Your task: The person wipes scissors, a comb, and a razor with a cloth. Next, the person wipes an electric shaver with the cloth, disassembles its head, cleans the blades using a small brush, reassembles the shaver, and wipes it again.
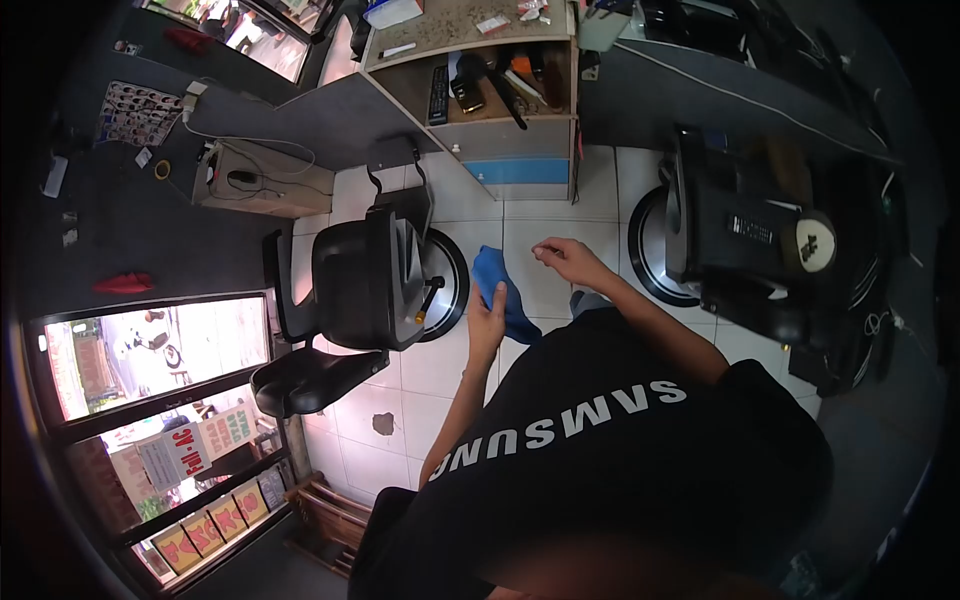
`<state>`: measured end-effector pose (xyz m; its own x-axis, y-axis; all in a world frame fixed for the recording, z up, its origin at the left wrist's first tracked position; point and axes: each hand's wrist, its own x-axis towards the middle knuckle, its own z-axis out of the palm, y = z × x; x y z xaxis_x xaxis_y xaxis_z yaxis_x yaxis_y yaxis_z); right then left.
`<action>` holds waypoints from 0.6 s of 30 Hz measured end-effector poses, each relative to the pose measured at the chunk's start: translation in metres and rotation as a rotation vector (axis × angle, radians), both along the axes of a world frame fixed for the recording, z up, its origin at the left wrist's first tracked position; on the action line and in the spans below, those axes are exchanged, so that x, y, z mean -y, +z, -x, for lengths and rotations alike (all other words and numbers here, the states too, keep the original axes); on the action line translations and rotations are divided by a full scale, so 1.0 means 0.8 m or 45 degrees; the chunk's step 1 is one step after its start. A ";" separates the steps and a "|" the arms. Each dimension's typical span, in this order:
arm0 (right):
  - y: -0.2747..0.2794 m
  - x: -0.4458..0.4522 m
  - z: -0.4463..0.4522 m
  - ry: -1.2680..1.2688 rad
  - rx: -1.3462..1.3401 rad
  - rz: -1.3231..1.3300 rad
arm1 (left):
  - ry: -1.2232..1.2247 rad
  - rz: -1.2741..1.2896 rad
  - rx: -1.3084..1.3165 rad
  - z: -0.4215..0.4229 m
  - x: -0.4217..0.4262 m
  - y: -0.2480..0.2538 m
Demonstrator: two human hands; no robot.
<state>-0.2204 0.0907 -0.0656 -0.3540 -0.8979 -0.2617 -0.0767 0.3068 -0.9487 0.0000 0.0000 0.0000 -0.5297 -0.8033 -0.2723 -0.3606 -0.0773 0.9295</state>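
A blue cloth (491,265) hangs from my left hand (486,322), which is closed on it with the thumb lying over the fabric. The cloth drapes down to the right, close to the front of my black shirt. My right hand (566,259) is to the right of the cloth and apart from it. Its fingers are drawn together at the tips; whatever may be between them is too small to make out. Left of my left hand stands a black barber chair (350,285) on a round metal base.
A second black chair (735,215), to the right, carries a remote and a round pale-topped object (815,245). Ahead is a cabinet (519,172) with tools on its open shelf. A low wooden box (265,178) with cables stands far left. White tiles (560,205) cover the floor.
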 end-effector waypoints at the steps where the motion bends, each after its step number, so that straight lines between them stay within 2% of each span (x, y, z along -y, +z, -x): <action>1: 0.000 0.000 -0.003 0.016 0.003 -0.022 | 0.012 -0.013 0.021 -0.005 -0.002 0.021; 2: 0.000 0.002 -0.006 0.028 0.006 -0.041 | 0.019 -0.025 0.042 -0.011 -0.003 0.031; 3: 0.005 0.045 0.109 0.028 -0.124 -0.036 | 0.051 -0.023 -0.035 0.089 0.034 0.022; 7: -0.013 0.119 0.175 -0.072 -0.329 0.022 | 0.153 -0.003 -0.054 0.097 0.060 0.031; 9: -0.011 0.161 0.219 -0.046 -0.580 -0.016 | 0.179 -0.021 -0.099 0.098 0.065 0.020; 10: -0.015 0.188 0.239 -0.164 -0.680 -0.043 | 0.176 -0.016 -0.098 0.096 0.071 0.008; 14: 0.007 0.271 0.289 -0.444 -0.966 -0.224 | 0.144 -0.009 -0.029 0.100 0.108 -0.011; 18: 0.004 0.321 0.311 -0.433 -1.085 -0.450 | 0.085 0.115 -0.035 0.101 0.175 -0.004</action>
